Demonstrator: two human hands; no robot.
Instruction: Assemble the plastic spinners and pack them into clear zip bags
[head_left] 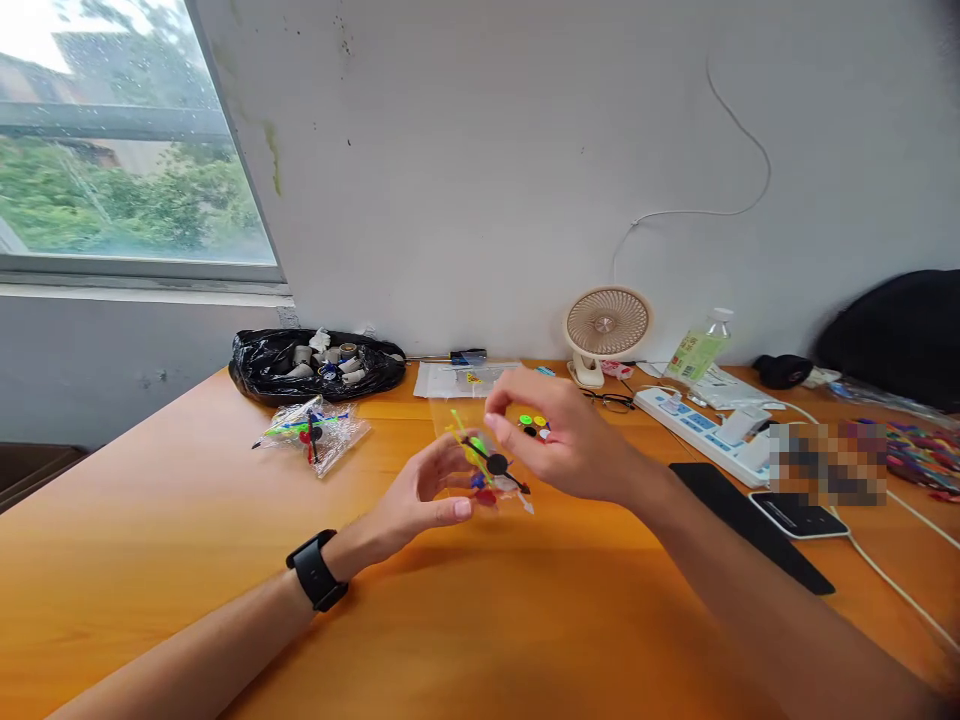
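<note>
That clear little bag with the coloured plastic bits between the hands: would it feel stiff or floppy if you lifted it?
The clear bag probably feels floppy and very light: its film looks thin and crinkled, like the second bag lying on the table. The thin sticks inside may stiffen it slightly. Being glossy, it could slip between the left hand and right hand.

head view: from my head, looking forward and down, close over my hands mid-frame
faces: desk, wall, window upper left

Both forearms are bare (no sleeves in view), and a black smartwatch wraps the left wrist.
</note>
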